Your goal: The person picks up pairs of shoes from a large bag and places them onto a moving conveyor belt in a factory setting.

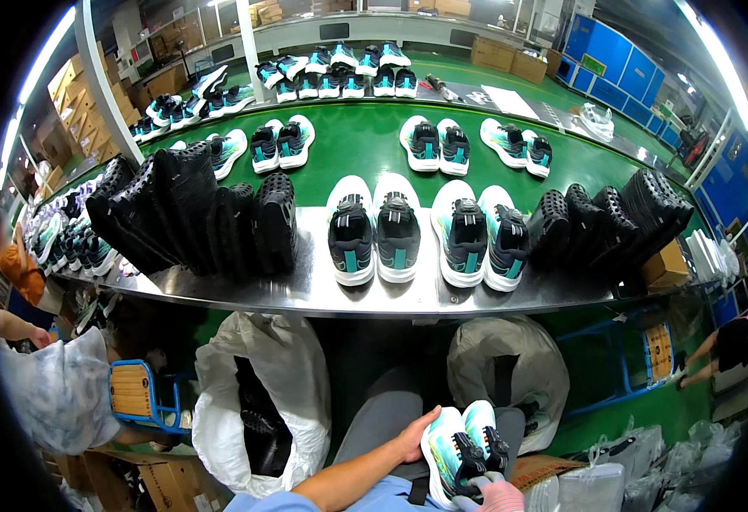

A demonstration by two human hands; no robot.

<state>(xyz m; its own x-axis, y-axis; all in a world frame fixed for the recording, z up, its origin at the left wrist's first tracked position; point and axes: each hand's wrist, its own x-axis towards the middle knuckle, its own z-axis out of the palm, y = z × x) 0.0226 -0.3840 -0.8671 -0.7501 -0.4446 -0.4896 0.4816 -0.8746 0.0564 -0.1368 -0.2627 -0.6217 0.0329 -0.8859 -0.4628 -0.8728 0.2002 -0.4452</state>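
Note:
A pair of pale mint and white sneakers with black collars is held together over my lap. My left hand grips the left sneaker along its outer side near the toe, fingers partly hidden. My right hand, in a grey and pink glove, is at the collar end of the pair, close to the right sneaker. Its fingers are bent against the shoes, and their exact hold is partly hidden. Ahead on the metal bench stand two similar pairs, including a left-hand pair and a right-hand pair.
Black perforated sole-shaped pieces are stacked on both sides of the bench. Beyond lies a green conveyor with more sneakers. Below the bench stand two whitish sacks, one at left and one at right. A person is at left.

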